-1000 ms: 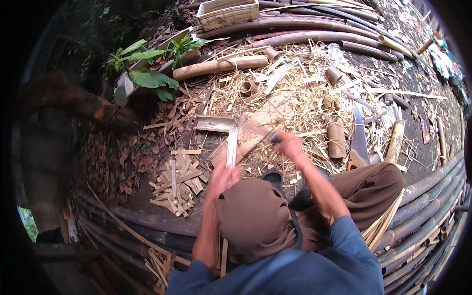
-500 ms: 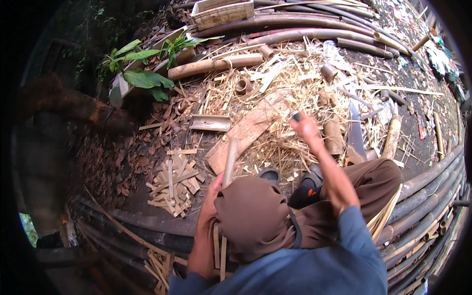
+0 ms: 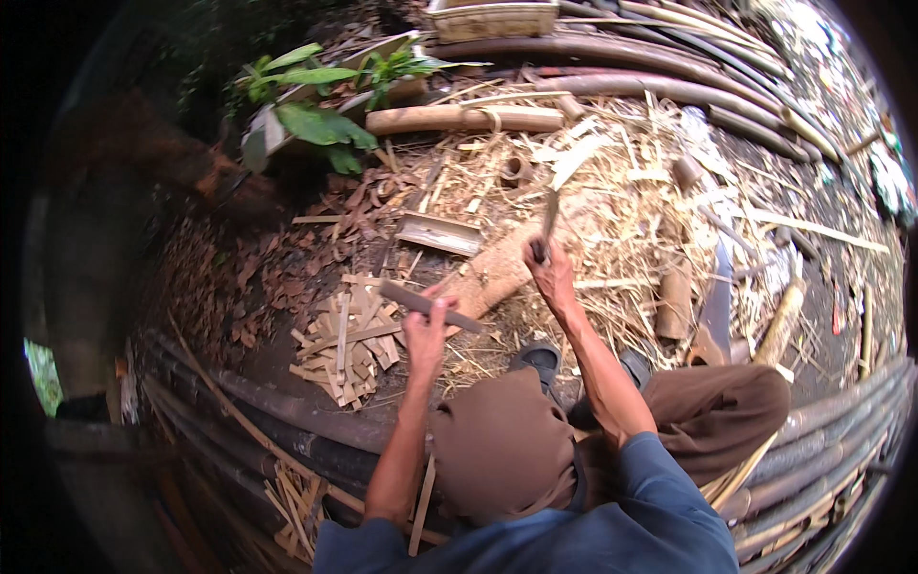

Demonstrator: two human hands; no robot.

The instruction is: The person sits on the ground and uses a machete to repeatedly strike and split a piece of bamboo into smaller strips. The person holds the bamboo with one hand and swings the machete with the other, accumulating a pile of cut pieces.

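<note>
My left hand (image 3: 426, 337) is closed around the middle of a flat bamboo piece (image 3: 406, 298), brownish on the side that shows, held slantwise over the near end of a wooden board (image 3: 490, 273). To its right, my right hand (image 3: 552, 279) grips a knife (image 3: 552, 212) by its dark handle. The narrow blade points away from me, above the board, apart from the bamboo. Beside my left hand lies a heap of short bamboo slats (image 3: 346, 335). Motion blurs the bamboo piece slightly.
Pale shavings (image 3: 612, 230) cover the ground around the board. A split bamboo trough (image 3: 438, 234) lies beyond the slats. At right are a bamboo section (image 3: 675, 298) and a saw (image 3: 715, 298). Long bamboo poles (image 3: 660, 88) lie at the back, near a plastic crate (image 3: 492, 19).
My left hand has moved forward and the bamboo piece has swung from upright to slanting across. My right hand has come left and nearer, with the knife's blade now visible.
</note>
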